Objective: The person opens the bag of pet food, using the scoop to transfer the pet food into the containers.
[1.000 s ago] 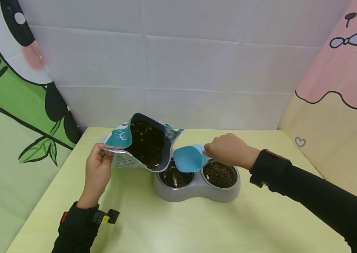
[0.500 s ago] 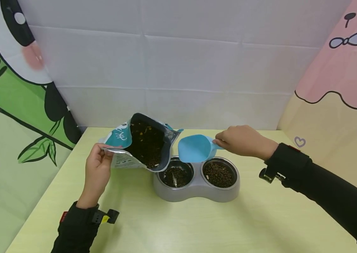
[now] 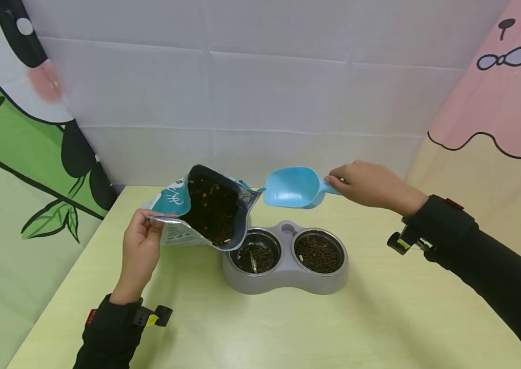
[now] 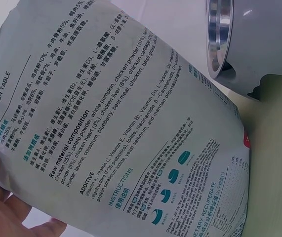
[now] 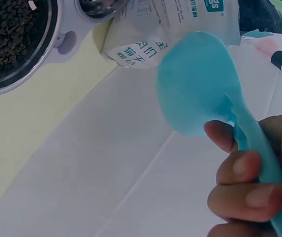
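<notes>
Blue was the scoop [image 3: 294, 187] the right hand [image 3: 371, 185] gripped; the left hand [image 3: 142, 251] pinched the edge of a bag [image 3: 173, 200] tilted beside two bowls [image 3: 318, 232] of kibble [image 3: 318, 256].

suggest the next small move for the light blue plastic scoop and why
Probably guide the light blue scoop into the open teal-and-white foil bag: the scoop looks empty, the right hand grips it nearby, and the left hand holds the bag tilted, brown kibble showing inside.

Head view from above, forward-down, wrist views close, bag [image 4: 116, 118] in all three.
</notes>
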